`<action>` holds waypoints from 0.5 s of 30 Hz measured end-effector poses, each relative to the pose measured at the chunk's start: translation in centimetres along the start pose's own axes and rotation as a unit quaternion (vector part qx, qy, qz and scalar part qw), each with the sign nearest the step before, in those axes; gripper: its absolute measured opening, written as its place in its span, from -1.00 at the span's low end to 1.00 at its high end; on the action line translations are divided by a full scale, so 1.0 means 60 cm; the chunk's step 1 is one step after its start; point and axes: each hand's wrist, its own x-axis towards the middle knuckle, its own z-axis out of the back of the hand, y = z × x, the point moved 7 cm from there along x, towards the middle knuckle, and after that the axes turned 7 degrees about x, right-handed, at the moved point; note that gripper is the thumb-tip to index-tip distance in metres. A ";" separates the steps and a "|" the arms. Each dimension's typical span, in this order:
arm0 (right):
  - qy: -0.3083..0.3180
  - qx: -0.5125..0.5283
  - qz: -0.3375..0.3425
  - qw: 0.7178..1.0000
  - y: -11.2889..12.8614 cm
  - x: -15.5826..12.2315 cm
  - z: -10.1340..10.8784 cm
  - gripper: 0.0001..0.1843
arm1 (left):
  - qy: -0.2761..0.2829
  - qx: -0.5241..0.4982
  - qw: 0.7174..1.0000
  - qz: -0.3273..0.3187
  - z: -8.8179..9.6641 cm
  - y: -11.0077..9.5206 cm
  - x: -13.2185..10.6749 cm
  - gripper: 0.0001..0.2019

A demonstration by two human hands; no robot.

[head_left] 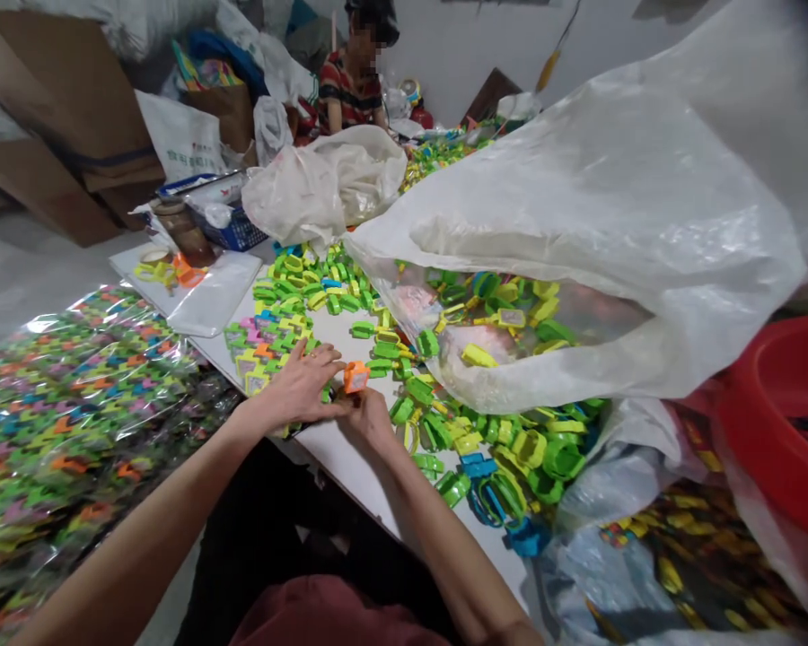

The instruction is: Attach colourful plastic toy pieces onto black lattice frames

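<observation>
Close to the table's front edge, my right hand (370,420) grips an orange toy watch (356,377) with a pale square face. My left hand (303,381) reaches in from the left, fingers stretched and apart, its thumb near the right hand's fingertips. Under and behind the left hand lies a packed sheet of coloured toy pieces (259,336). Loose green and yellow toy watches (421,390) spread over the white table (333,332) beyond and right of my hands. Whatever sits between my hands, low down, is dark and hard to make out.
A large plastic bag (579,197) lies open with more toy watches inside. Clear-wrapped packs (87,404) are piled at left. A blue basket (242,229), a jar (181,229) and a red basin (781,422) stand around. Another person (350,90) sits at the back.
</observation>
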 end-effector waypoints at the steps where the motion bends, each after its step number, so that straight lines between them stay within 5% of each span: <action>1: 0.003 -0.002 0.020 1.000 0.000 0.002 -0.008 -0.93 | 0.003 -0.003 1.000 0.003 -0.007 -0.002 0.001 -0.43; 10: 0.052 -0.144 0.113 0.982 0.026 -0.013 -0.004 -0.82 | -0.015 -0.044 0.999 -0.021 -0.001 -0.005 -0.007 -0.44; 15: 0.101 -0.147 0.085 0.980 0.037 0.008 0.000 -0.88 | 0.001 -0.053 0.998 -0.016 -0.002 -0.002 -0.004 -0.37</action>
